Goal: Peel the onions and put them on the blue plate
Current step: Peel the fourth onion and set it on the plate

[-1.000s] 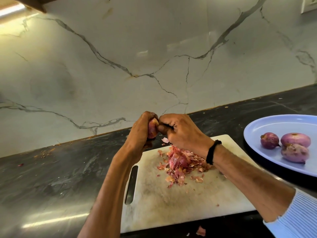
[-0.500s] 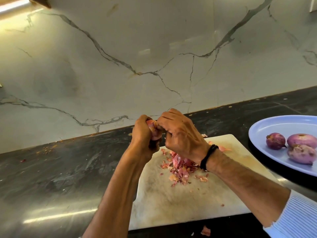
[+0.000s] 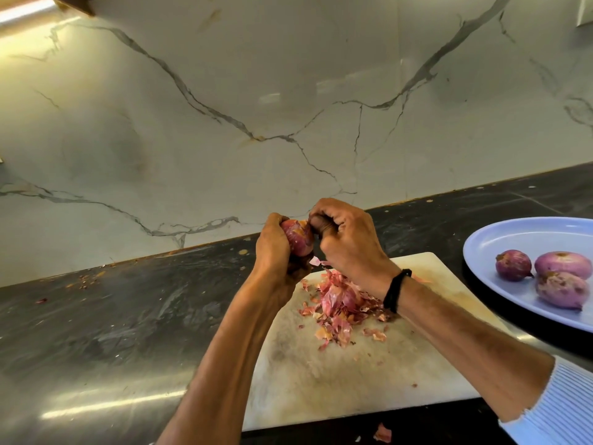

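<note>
I am in the peeling step. My left hand (image 3: 272, 248) is wrapped round a red onion (image 3: 298, 237), fingers curled behind it and thumb side toward me, holding it in the air above the far edge of the white cutting board (image 3: 337, 380). My right hand (image 3: 346, 242) is closed too, its fingertips pinching the onion's upper end, on a flap of skin as far as I can judge. The contact itself is partly hidden by the knuckles.

The onion's long axis stands roughly upright in the view, leaning a little, with the upper end toward the right hand's pinch. I cannot tell which end is root and which is stem. Orange, papery patches show on the facing side, so I judge the peeling unfinished.

A pile of onion skins (image 3: 340, 303) lies on the board under my right wrist. Three onions sit on the blue plate (image 3: 513, 239) to the right: one (image 3: 512, 264) at the left, one (image 3: 563, 264) beyond, one (image 3: 560, 289) nearest me.

The next move calls for a pull down along that axis while the left hand resists, then a turn of the onion to reach the remaining skin.
</note>
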A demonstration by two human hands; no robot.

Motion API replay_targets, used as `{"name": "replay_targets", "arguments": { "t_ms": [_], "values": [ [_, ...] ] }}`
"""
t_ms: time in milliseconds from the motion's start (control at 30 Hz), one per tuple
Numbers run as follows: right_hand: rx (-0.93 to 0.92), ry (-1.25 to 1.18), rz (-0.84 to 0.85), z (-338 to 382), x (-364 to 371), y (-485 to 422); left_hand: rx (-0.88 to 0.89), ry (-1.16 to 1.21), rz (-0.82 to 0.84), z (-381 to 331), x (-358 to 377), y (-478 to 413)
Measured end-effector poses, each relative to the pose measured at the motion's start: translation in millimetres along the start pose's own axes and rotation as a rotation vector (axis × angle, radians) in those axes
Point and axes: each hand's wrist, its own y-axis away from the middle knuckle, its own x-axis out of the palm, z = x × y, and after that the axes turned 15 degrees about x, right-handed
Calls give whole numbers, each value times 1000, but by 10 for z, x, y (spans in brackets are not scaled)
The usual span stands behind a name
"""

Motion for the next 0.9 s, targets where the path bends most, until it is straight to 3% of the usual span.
{"name": "replay_targets", "arguments": {
  "t_ms": [100, 167, 400, 600, 900],
  "values": [
    [212, -171, 64, 34, -74, -30, 26, 54, -38, -26, 1, -8],
    [236, -218, 46, 55, -109, -43, 47, 77, -60, -53, -3, -13],
    [131, -113, 135, 72, -82, -11, 145, 114, -130, -81, -10, -36],
    [7, -30, 183, 83, -96, -36, 172, 158, -71, -69, -84, -114],
    [-322, 156, 145, 143, -82, 67, 113, 239, 55, -107, -194, -79]
  ]
}}
